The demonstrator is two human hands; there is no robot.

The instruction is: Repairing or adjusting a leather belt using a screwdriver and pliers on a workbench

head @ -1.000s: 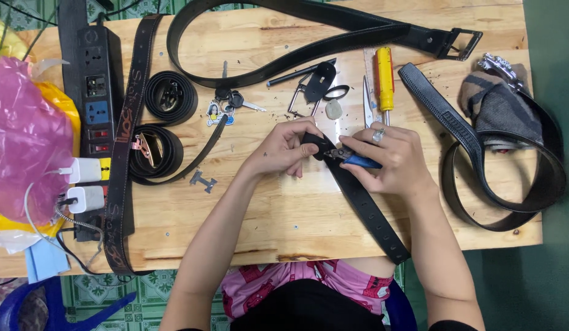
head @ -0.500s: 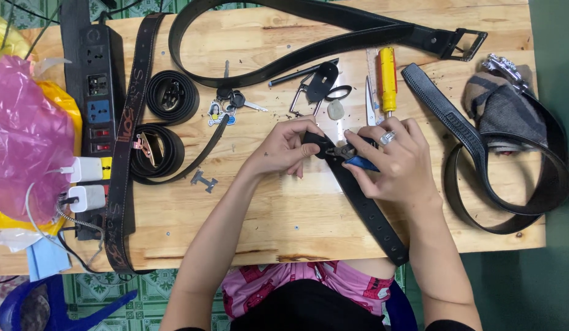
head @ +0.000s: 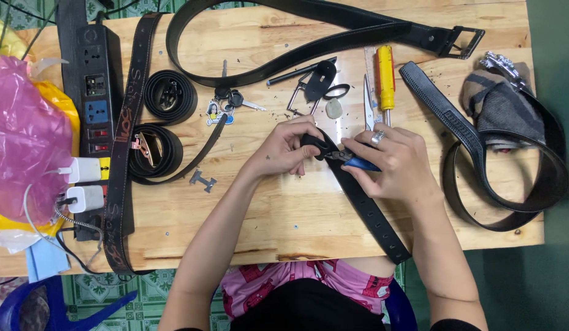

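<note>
Pinching the black belt point(head: 358, 196) end between clenched left hand point(head: 284, 150) fingers, right hand point(head: 391, 162) grasping blue-handled pliers point(head: 352, 160) beside them, risks slippage nicking fingertips on the desk point(head: 284, 214)

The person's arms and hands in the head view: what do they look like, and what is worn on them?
Both forearms are bare, with no sleeves or gloves visible. The right hand wears a silver ring with a small ornament on one of its fingers. The left hand shows no ring, watch or bracelet.
</note>
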